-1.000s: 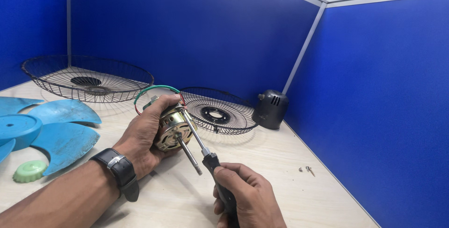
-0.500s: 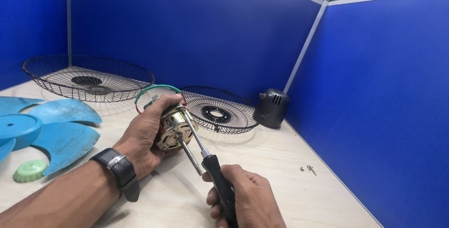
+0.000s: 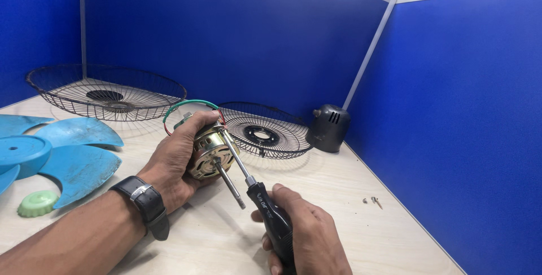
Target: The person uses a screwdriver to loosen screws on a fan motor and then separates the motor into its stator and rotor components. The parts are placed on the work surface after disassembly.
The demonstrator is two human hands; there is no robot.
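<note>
Two wire guards [image 3: 107, 91], blue blade [image 3: 62, 154], perhaps screws [image 3: 372, 200]

A single head-worn view looks down and forward from close above the left hand [image 3: 179, 159] and right hand [image 3: 307, 235], facing the corner beyond them.

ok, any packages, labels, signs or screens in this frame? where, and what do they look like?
No packages, signs or screens.
Printed marking: small pale lettering on the black screwdriver handle, gripped in the right hand, low centre.
Wristwatch: black strap with a metal buckle on the left wrist; its face is hidden.
</note>
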